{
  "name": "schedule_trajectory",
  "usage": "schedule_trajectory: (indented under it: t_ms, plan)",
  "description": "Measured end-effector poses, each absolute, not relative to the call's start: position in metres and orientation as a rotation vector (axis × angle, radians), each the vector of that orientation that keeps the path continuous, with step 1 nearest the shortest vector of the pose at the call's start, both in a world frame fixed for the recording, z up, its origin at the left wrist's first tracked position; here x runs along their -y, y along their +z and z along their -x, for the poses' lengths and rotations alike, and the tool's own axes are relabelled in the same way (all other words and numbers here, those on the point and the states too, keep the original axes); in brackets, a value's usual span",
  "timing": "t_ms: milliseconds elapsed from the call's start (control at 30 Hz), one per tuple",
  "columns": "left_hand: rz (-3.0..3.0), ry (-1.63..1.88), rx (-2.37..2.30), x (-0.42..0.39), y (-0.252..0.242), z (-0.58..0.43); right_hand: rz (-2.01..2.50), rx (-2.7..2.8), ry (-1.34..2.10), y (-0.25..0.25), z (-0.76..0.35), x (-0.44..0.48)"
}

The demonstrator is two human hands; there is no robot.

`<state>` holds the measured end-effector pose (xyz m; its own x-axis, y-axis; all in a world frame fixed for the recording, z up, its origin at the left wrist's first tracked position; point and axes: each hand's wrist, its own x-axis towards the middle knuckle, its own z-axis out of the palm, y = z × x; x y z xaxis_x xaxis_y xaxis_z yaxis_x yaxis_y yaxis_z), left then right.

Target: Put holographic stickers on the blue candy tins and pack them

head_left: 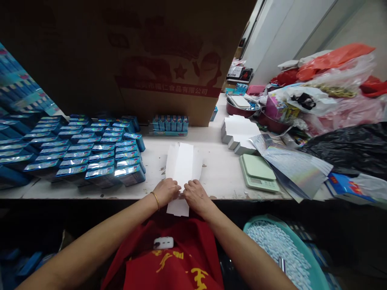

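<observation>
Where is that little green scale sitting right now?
The scale lies on the table, right of the white card both hands fold, just below a stack of white cards.

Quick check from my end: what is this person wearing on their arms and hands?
Both forearms are bare, with no sleeves in view and no gloves on either hand. The left hand has a thin gold-coloured bangle at the wrist. The right hand and its wrist show no ring, watch or band.

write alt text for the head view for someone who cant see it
Both hands, left and right, press a flat white card at the table edge. Rows of blue boxes lie to the left, a stack of white cards and a green scale to the right.
</observation>
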<state>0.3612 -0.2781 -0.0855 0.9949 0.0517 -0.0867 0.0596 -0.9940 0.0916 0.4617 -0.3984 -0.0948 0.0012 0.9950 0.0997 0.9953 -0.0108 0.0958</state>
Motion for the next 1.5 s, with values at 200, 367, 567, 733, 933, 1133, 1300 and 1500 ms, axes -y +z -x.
schedule_trajectory:
  t_ms: [200,367,567,733,933,1133,1300,1500]
  plan:
    - [-3.040,-0.060,-0.163,0.284,-0.085,-0.364,2.252,2.124,-0.172,-0.085,-0.455,0.410]
    - [-3.012,-0.107,-0.181,0.282,-0.084,-0.364,2.152,1.878,-0.248,-0.098,-0.431,0.450]
    - [-2.984,-0.147,-0.111,0.281,-0.077,-0.370,1.983,1.717,-0.233,-0.138,-0.431,0.447]
    - [-2.837,-0.211,-0.080,0.266,-0.066,-0.378,1.841,1.276,-0.207,-0.137,-0.438,0.424]
    - [-2.607,-0.342,-0.071,0.245,-0.055,-0.381,1.786,0.860,-0.082,-0.135,-0.434,0.408]
    - [-2.608,-0.220,-0.450,0.248,-0.068,-0.386,1.767,0.855,0.067,-0.126,-0.438,0.408]
    - [-2.875,0.097,-0.295,0.267,-0.079,-0.373,1.866,0.834,0.034,-0.123,-0.438,0.411]
    - [-3.132,0.093,-0.123,0.286,-0.076,-0.370,1.855,0.823,0.059,-0.125,-0.433,0.409]
